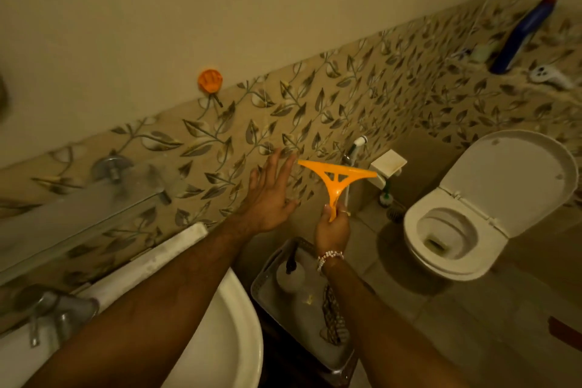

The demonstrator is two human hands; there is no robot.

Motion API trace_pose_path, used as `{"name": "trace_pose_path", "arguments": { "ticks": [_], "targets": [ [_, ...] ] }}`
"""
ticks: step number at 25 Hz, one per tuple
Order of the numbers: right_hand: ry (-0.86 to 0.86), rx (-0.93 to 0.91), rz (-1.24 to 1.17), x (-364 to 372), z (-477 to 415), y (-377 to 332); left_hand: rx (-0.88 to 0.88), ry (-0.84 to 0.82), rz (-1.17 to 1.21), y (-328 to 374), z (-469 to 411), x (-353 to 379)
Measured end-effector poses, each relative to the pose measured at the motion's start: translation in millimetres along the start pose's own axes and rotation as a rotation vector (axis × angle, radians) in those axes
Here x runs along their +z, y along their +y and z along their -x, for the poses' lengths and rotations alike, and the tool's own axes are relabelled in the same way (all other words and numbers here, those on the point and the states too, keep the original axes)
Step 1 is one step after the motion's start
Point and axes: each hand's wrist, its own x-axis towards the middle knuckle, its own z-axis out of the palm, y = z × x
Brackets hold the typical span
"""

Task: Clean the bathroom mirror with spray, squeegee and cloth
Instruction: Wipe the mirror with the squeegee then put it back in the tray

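I see the leaf-patterned wall tiles (315, 110) running across the middle of the frame, the open toilet (472, 224) at right and the white basin (233, 324) at lower left. Below centre a grey tray (267, 264) carries a spray bottle (291, 274). My left hand (271, 198) is spread flat, fingers apart, holding nothing. My right hand (332, 230) is closed round the handle of the orange squeegee (338, 176), blade up, at frame centre.

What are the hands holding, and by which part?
The right hand grips the orange plastic squeegee by its handle's lower end; the left hand is open, empty.
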Motion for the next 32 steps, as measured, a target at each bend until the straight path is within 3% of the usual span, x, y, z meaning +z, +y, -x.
{"name": "trace_pose_path", "arguments": {
  "ticks": [9, 19, 26, 32],
  "targets": [
    [-0.075, -0.442, -0.206, 16.2, 41.3, -176.4, 0.097, 0.432, 0.009, 8.7, 45.4, -157.3],
    [-0.240, -0.841, -0.532, 63.3, 228.6, -341.1, 0.172, 0.722, -0.102, -42.6, 199.2, -313.6],
    [-0.471, -0.971, -0.716, 71.9, 369.2, -473.8, 0.130, 0.912, -0.211, -84.1, 302.8, -412.5],
    [-0.612, -1.032, -0.658, 87.4, 443.8, -563.2, 0.054, 1.073, -0.184, -96.2, 349.7, -464.8]
  ]
}}
